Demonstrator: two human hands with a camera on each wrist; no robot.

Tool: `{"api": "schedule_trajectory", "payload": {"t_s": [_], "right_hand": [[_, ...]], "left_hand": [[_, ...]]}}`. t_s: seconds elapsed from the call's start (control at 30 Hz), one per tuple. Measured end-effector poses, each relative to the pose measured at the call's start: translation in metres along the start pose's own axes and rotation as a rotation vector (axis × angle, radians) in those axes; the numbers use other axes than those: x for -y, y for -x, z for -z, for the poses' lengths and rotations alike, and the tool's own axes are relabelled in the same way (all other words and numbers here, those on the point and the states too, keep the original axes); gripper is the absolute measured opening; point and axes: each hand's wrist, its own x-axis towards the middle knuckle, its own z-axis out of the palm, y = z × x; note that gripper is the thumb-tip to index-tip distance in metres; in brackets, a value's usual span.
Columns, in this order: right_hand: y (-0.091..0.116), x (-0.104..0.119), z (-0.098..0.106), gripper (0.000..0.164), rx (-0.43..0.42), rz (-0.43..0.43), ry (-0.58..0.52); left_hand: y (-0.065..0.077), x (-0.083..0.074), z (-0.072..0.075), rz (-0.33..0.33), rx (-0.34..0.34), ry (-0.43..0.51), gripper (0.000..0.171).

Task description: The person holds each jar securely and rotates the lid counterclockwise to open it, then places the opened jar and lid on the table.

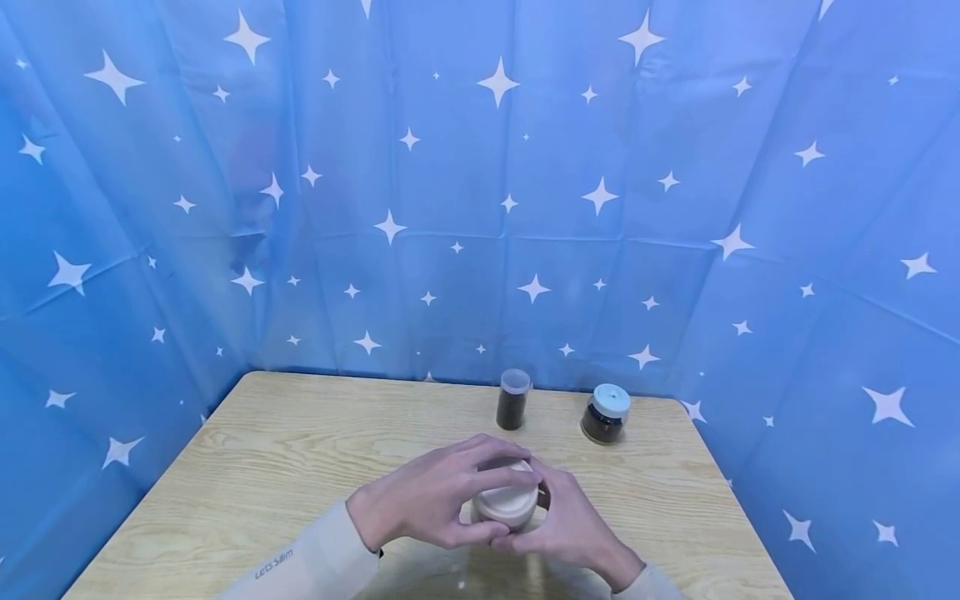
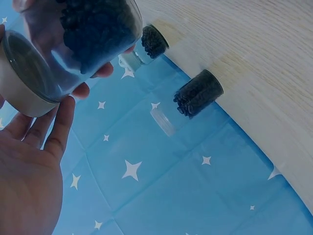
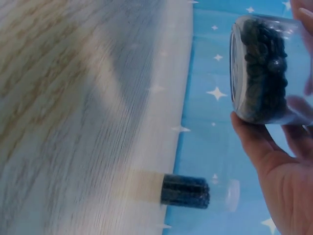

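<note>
Grasping one jar (image 3: 261,71) between them, both hands are closed about it over the near half of the counter (image 1: 337,425). The left hand (image 1: 438,492) has its grip on the off-white lid (image 1: 507,502), fingers curved across the top and far side, thumb at the near edge; the right hand (image 1: 568,521) has its grip round the clear body, fingers bent against the wall. The jar is wide, rounded at the shoulder and base, smooth and see-through, and the right wrist view shows it lifted off the wood-grained surface. Its lid is broad, plain and pale, sitting at the mouth; how tightly it is fastened I cannot tell. Inside, dark, lumpy pieces (image 2: 95,36) gather toward the base, and the part nearer the lid is clear of them.

Two more containers stand upright toward the back. A slim clear cylinder (image 1: 512,408) has a pale, translucent top and dark, grainy contents filling its lower part. Off to its right, well apart, stands a squat clear jar (image 1: 602,423) with a light blue lid (image 1: 611,401) and dark contents too blurred to name. Behind them hangs a blue curtain (image 1: 465,192) printed with white four-pointed stars. Pale sleeves (image 1: 315,558) reach both wrists.
</note>
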Motion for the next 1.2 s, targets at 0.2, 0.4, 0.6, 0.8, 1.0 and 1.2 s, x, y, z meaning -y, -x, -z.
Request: {"api": "schedule_trajectory", "payload": {"t_s": [0.2,0.4,0.6,0.8,1.0,1.2], "right_hand": [[0.0,0.001,-0.002,0.085,-0.01,0.007,0.01],[-0.001,0.001,-0.003,0.095,-0.014,-0.007,0.016],[-0.004,0.001,-0.002,0.099,-0.029,-0.009,0.028],[-0.006,0.0,-0.002,0.099,-0.035,0.01,0.028],[-0.007,0.001,-0.005,0.094,-0.079,0.02,0.043],[-0.008,0.005,-0.01,0.087,-0.105,0.004,0.055]], "left_hand": [[0.001,-0.001,0.001,0.004,-0.009,-0.013,0.061],[0.002,-0.001,0.001,0.019,-0.004,0.001,0.062],[0.001,0.001,0.0,0.011,-0.024,-0.04,0.064],[0.001,0.0,0.0,0.041,-0.044,-0.056,0.065],[0.0,-0.005,-0.002,0.141,-0.086,-0.037,0.067],[-0.002,-0.012,-0.004,0.268,-0.096,-0.017,0.072]]}}
